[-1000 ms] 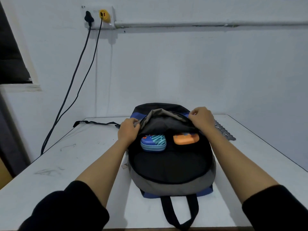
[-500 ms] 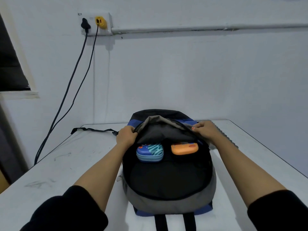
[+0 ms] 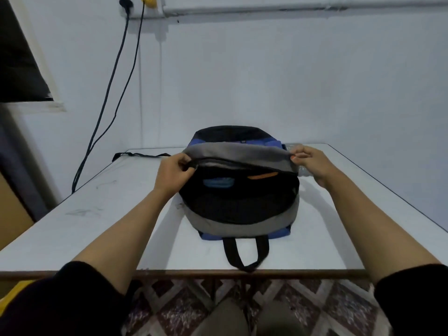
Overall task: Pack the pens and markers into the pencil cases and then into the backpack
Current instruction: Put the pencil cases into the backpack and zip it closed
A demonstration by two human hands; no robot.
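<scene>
Head view is showing two dark cables (image 3: 106, 93) hanging down the wall at the left, beyond the white counter (image 3: 72, 234). The left grip (image 3: 173, 174) is pinching the left end of the grey flap (image 3: 237, 152) of the backpack (image 3: 237, 227), which is lying flat mid-counter. Under the flap, inside the open compartment, the blue pencil case (image 3: 218, 183) is lying left of the orange pencil case (image 3: 264, 176), both partly covered. The right grip (image 3: 309, 163) is pinching the flap's right end.
</scene>
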